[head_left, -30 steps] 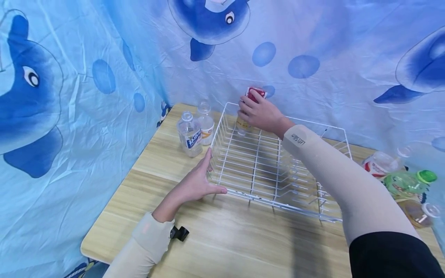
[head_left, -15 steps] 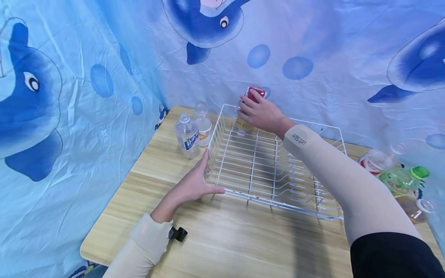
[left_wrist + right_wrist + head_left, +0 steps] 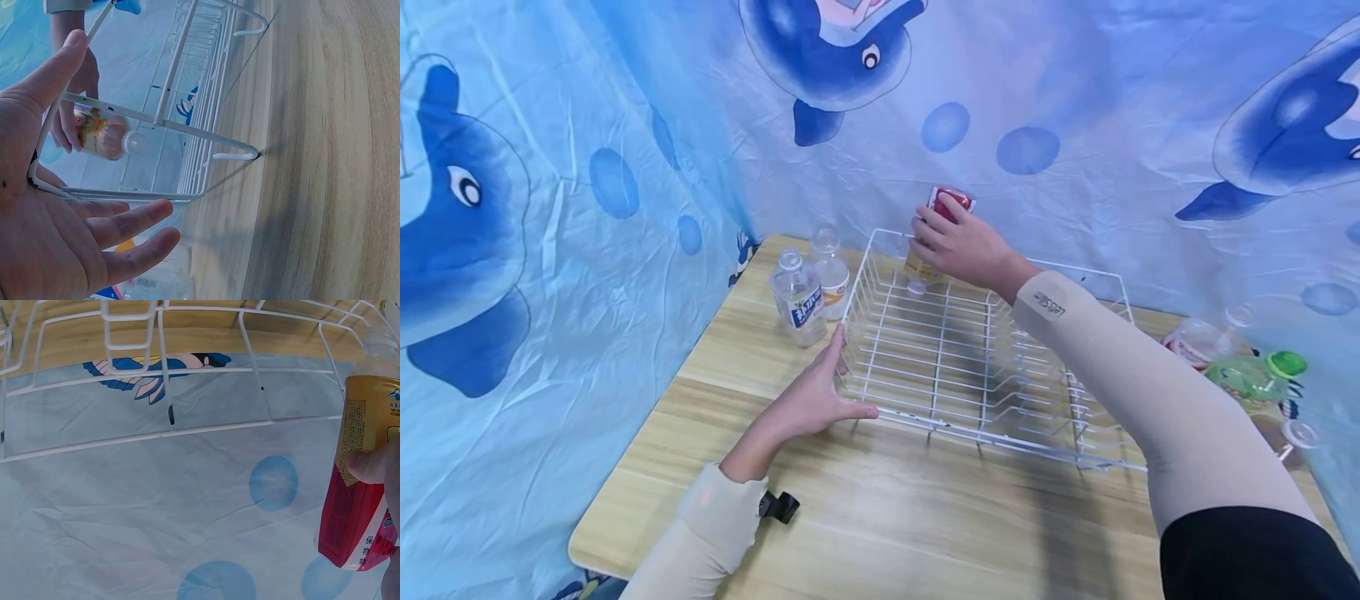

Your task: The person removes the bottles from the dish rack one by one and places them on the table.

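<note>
My right hand [image 3: 962,248] grips a plastic bottle [image 3: 359,425] with a yellow and red label. The bottle is upside down in the far left corner of a white wire dish rack [image 3: 955,427], its red base up and its capped neck down near the rack's floor wires. At the rack's near left corner rests my left hand [image 3: 808,400]. Its thumb lies along the front rail, and its fingers extend down the left side, with the corner wire in the crook between them, as the left wrist view shows.
Two clear bottles, one with a blue label [image 3: 797,304] and one with an orange-and-white label [image 3: 832,283], stand left of the rack. On the right sit a red-and-white-labelled bottle [image 3: 1197,342], a green-capped bottle [image 3: 1247,379] and a brown one [image 3: 1273,432]. A dolphin-print cloth [image 3: 857,183] hangs behind the table [image 3: 880,517].
The head view has turned slightly, so the curtain and side bottles shift within it. Both hands keep their grip and place: the right on the upside-down bottle, the left at the rack corner.
</note>
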Demonstrator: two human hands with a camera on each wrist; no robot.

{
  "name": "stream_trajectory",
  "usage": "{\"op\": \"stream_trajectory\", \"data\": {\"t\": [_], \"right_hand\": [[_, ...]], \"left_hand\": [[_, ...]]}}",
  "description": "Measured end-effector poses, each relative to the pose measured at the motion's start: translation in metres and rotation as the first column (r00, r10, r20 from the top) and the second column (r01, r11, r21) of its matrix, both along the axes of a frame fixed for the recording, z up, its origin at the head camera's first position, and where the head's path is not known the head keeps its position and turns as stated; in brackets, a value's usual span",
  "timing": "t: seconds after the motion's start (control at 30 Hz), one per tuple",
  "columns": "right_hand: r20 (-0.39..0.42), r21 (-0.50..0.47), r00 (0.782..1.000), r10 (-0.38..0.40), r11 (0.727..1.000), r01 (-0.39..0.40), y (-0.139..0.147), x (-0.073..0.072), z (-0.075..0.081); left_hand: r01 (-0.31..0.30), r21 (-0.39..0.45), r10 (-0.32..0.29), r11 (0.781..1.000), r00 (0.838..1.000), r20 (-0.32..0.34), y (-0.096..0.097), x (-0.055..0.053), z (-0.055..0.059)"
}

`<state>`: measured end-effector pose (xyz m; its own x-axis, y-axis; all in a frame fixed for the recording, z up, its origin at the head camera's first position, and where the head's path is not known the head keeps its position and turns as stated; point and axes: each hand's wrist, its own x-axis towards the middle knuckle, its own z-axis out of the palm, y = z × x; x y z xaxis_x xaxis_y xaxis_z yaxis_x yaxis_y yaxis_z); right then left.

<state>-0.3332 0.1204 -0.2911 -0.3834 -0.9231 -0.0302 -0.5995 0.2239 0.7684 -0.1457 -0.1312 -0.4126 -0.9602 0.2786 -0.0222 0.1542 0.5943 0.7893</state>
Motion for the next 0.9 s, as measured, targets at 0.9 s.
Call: {"op": "stream_trajectory", "data": {"t": [0.9], "right_hand": [[-0.043, -0.137, 0.999, 0.001, 0.990, -0.007, 0.052, 0.037, 0.019]], "left_hand": [[0.005, -0.024, -0.006, 1.000, 0.999, -0.037, 0.003, 0.007, 0.003]]}}
